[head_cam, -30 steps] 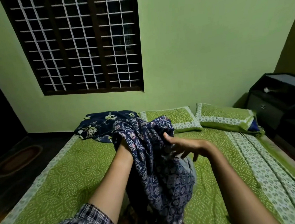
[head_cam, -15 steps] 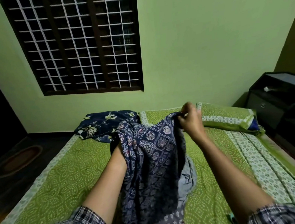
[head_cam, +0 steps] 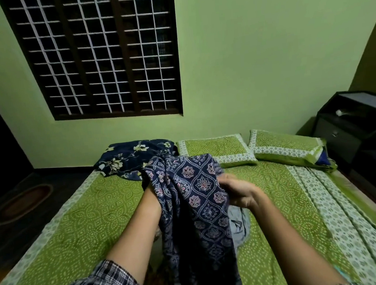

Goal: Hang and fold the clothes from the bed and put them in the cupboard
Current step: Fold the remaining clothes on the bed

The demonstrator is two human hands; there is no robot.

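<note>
The navy printed garment [head_cam: 200, 199] hangs draped over the left forearm [head_cam: 143, 215]; the left hand is buried under the cloth, so its grip cannot be told. The right hand [head_cam: 240, 192], blurred, curls its fingers onto the garment's right edge, above a grey cloth [head_cam: 239, 226] lying on the green bed [head_cam: 77, 229]. Beyond lie a floral cloth [head_cam: 130, 160] and two pillows [head_cam: 216, 149].

The bed [head_cam: 76, 218] is covered by a green patterned spread. A green pillow [head_cam: 214, 150] is laid at 12 o'clock and a second pillow [head_cam: 286, 148] at 1 o'clock. A dark floral cloth [head_cam: 134, 157] is heaped at 11 o'clock, and a grey garment [head_cam: 239, 223] is crumpled near the centre.
</note>
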